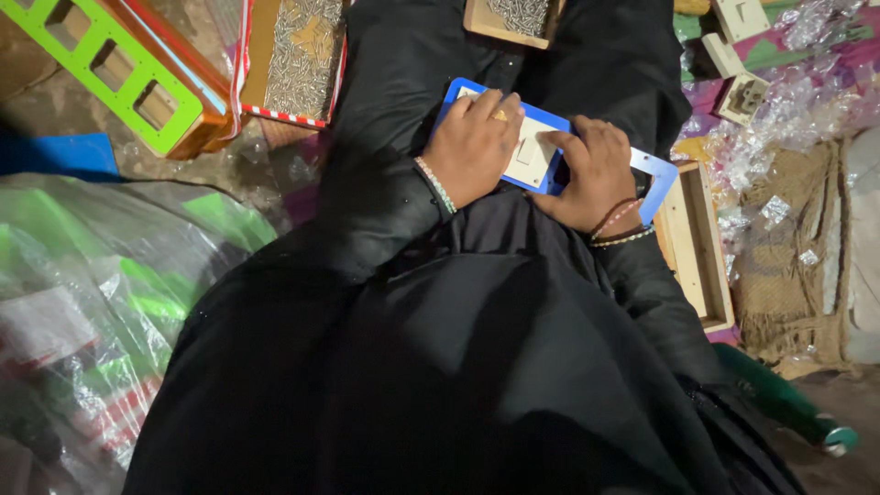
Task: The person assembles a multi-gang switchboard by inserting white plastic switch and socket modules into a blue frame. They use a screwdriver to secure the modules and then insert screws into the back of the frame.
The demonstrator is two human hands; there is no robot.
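A blue plastic frame plate (662,174) lies across my lap on black cloth. A cream switch piece (532,154) sits in one of its openings. My left hand (472,147) presses flat on the frame's left part, fingers over the cream piece's upper edge. My right hand (596,174) grips the frame just right of the cream piece, its thumb on the piece. Both wrists wear bead bracelets.
A red-edged box of small metal screws (298,60) stands at upper left beside a green frame (110,64). Another screw tray (513,20) is at the top. A wooden box (697,247) lies to the right, with cream switch parts (741,96) and crinkled plastic wrap beyond. Plastic bags (92,302) lie to the left.
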